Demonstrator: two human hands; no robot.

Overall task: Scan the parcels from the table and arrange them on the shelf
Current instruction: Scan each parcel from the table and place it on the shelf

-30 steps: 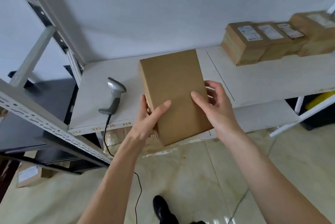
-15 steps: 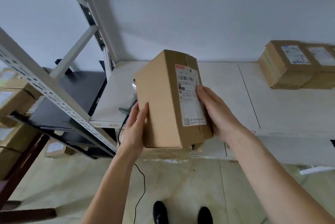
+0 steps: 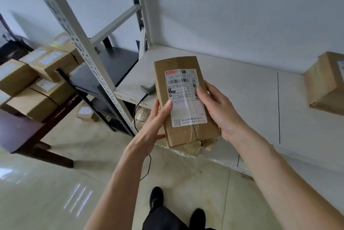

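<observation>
shelf (image 3: pixel 232 80) behind | parcel (image 3: pixel 183 99) between hands | left hand (image 3: pixel 154 121), right hand (image 3: pixel 217 108) grasping it

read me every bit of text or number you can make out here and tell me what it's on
"642 0753-00 672", last digits uncertain: top of the label on the parcel, held in the left hand and right hand.
"220" and, less surely, "221": shelf front edge.
Remaining label print: too small to read.
Labels on the table's boxes: blurred.
</observation>
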